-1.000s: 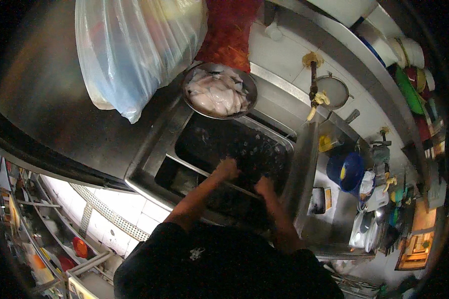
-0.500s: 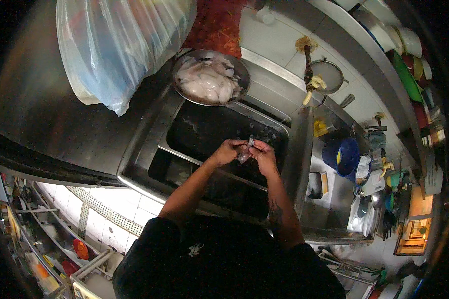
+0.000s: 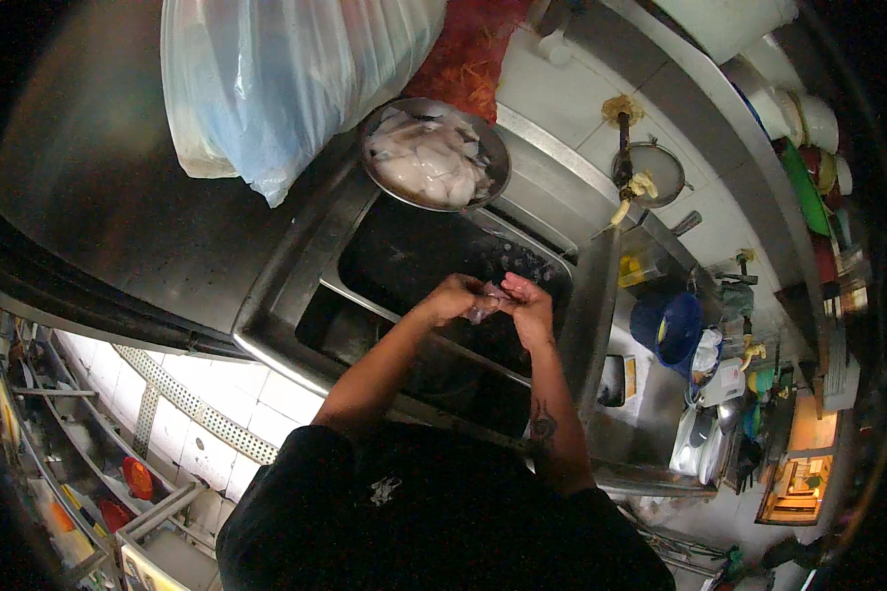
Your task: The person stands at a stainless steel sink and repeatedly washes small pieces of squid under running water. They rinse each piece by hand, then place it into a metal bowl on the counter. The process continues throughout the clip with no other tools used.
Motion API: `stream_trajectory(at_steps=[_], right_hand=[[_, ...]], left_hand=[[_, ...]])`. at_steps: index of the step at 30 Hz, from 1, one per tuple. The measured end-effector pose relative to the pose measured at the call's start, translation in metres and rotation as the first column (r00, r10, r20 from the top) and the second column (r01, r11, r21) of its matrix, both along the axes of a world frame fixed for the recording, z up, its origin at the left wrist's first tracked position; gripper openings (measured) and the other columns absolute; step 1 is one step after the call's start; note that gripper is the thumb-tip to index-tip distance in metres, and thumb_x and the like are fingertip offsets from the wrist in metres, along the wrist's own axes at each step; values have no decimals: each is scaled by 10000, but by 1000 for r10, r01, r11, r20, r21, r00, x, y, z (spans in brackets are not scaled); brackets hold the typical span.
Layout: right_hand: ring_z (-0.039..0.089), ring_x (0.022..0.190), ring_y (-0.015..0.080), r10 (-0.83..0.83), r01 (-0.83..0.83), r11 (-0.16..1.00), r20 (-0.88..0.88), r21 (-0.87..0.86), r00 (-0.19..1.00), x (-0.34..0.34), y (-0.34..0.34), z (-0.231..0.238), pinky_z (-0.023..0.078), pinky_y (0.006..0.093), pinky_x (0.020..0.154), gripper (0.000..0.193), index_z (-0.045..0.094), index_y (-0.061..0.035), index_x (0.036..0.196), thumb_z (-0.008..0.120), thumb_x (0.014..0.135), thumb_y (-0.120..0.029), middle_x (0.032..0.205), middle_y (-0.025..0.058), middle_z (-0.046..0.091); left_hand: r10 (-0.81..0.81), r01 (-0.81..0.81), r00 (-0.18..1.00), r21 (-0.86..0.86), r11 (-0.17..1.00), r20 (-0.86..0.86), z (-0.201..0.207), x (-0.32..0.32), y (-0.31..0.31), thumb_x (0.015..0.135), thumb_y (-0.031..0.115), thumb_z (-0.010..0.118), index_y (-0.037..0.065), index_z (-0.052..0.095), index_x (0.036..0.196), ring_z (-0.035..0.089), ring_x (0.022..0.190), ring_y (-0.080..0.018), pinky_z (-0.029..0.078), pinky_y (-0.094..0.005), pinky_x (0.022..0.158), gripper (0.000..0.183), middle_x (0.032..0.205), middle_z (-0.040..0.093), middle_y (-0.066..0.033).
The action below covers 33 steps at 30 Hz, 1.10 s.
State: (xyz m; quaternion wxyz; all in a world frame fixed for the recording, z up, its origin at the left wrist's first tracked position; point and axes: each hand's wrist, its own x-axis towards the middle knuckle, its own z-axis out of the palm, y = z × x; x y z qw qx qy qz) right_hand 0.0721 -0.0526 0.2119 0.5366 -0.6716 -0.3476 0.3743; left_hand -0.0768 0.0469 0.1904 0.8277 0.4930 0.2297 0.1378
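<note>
Over the sink basin, my two hands meet on a small, soft, purplish-pale piece of squid. My left hand pinches it from one side, its fingers curled. On the other side my right hand grips it too, with some fingertips raised. The squid is partly covered by the fingers. Behind the basin, on the sink's rim, a round metal bowl is heaped with whitish squid, wet and glossy.
A large translucent plastic bag stands on the steel counter at left, beside a red mesh sack. A rusty pipe tap and a strainer are on the wall. At right sits a blue container. A divider splits the sink.
The view has shifted slightly. My right hand's fingers have lifted and spread a little, and the squid piece now lies lower between both hands.
</note>
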Motion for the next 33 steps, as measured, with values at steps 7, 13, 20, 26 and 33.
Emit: stream_trajectory(at_steps=[7,13,20,26,33], right_hand=[[546,1101,258,74,-34,989,-282,142,956,11,-9,-19,425,354,974,534,513,43,1222,628,709,139,1192,162,566],[480,1182,249,158,-99,980,-372,173,915,14,-19,-33,361,364,1025,574,487,17,1268,621,717,108,1281,144,509],[531,991,210,272,-86,960,-810,267,520,-8,-25,-26,421,320,851,446,464,-90,1299,570,875,-176,1115,85,565],[516,721,162,-131,-44,976,-734,-214,666,37,-36,-152,427,298,715,223,590,-63,1069,569,907,-215,779,36,553],[547,895,109,460,-455,849,-48,-269,887,12,-33,-74,436,268,764,349,625,-43,1108,671,848,-271,930,30,631]], left_hand=[[-148,151,985,-33,988,85,2,-6,6,823,251,681,35,635,1011,508,610,-108,423,-252,526,290,736,591,-19],[-92,94,995,113,989,-23,-9,-4,-2,821,169,683,47,603,907,541,645,-122,463,-276,547,170,742,585,-28],[-163,191,954,-93,977,250,-7,-3,-8,827,1,620,0,593,933,647,779,-220,581,-387,710,110,868,623,-128],[2,220,967,839,497,-255,-110,30,12,744,189,642,-34,668,856,656,797,-332,539,-403,725,251,838,662,-201],[98,588,737,707,394,-668,-116,11,17,754,331,614,32,694,900,631,870,-390,514,-441,765,342,931,659,-195]])
